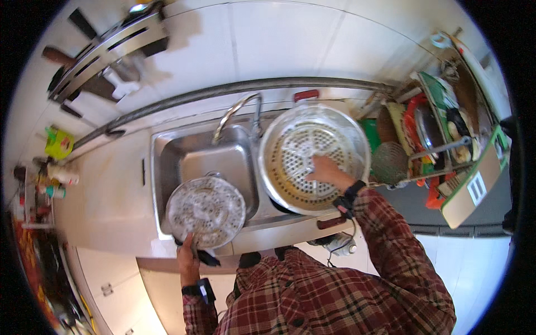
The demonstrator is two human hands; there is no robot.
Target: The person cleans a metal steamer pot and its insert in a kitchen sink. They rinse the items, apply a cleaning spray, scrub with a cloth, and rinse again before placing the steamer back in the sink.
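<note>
A round, perforated metal steamer tray [207,211], coated in white suds, is tilted over the front of the sink. My left hand [189,257] grips its near rim. To the right rests a wide metal steamer pot [272,184] with red handles and a perforated bottom [299,146]; foam streaks its inner wall. My right hand [328,171] reaches into this pot, low over the holes. Its fingertips are partly hidden, so whether it holds a scrubber cannot be told.
The steel sink basin [213,157] lies behind the tray, under a curved faucet [234,111]. Knives hang in a wall rack [113,54] at upper left. At right, a shelf holds boards, bowls and a mesh skimmer [390,162]. Bottles [63,173] stand at far left.
</note>
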